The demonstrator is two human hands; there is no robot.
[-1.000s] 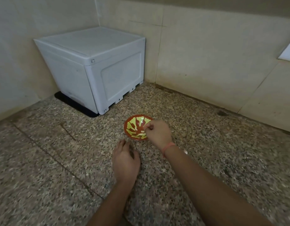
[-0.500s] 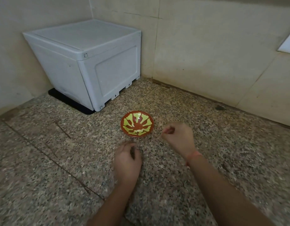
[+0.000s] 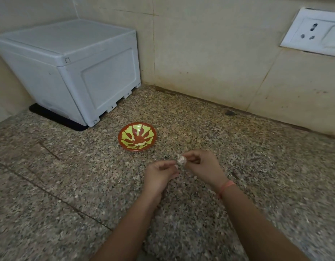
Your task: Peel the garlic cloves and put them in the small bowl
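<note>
Speckled granite countertop (image 3: 266,166) fills most of the head view and meets a beige tiled wall (image 3: 200,53) at the back. A white plastic box (image 3: 68,63) stands in the far left corner on a dark mat (image 3: 49,115). A white wall socket (image 3: 313,32) is set into the tiles at the upper right.

A small bowl (image 3: 137,137), red-brown with yellow-green streaks fanning out from its middle, sits on the stone just in front of the box's near corner. A few pale pieces (image 3: 139,145) lie inside it by the near rim; they are too small to tell whether they are peeled cloves.

Both forearms come in from the bottom edge, and the hands meet a little nearer the camera than the bowl and to its right. Between them is a garlic clove (image 3: 181,160), pale and papery, held above the countertop and clear of the bowl. The right hand (image 3: 202,166) has its fingers curled and pinches the clove's right side between thumb and forefinger. The left hand (image 3: 161,174) sits just below and to the left, its fingers also curled, and its thumb and fingertips close on the clove's lower left edge. The clove is thus at the fingertips of both hands, with the palms turned inward toward each other. An orange thread band (image 3: 226,186) circles the right wrist.
</note>
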